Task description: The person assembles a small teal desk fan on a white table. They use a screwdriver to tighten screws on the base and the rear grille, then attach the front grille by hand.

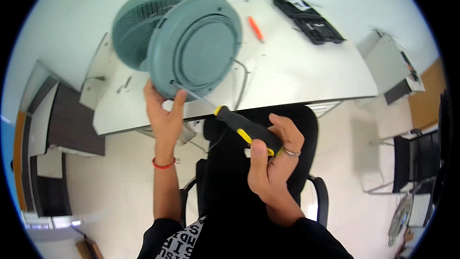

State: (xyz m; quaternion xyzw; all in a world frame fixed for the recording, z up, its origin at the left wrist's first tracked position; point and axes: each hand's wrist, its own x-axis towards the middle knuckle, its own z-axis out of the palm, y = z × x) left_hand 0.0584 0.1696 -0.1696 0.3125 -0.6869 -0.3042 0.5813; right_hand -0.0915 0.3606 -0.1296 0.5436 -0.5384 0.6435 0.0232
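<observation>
A grey-green desk fan [201,50] lies tipped on the table, its round base facing me and its grilled head [143,29] behind to the left. My left hand [164,112] grips the base's lower rim between thumb and fingers. In my right hand [278,158] is a black and yellow screwdriver [249,128], held by its handle, fingers closed around it. Its shaft points up and left, and the tip meets a small hole near the base's lower edge, close to my left thumb. Whether a screw sits in that hole cannot be made out.
An orange pen-like tool [256,29] lies right of the fan on the white table [306,74]. Farther right is an open black tool case [314,24]. A grey cable [244,79] hangs over the front edge. Small dark pieces [128,82] lie at left.
</observation>
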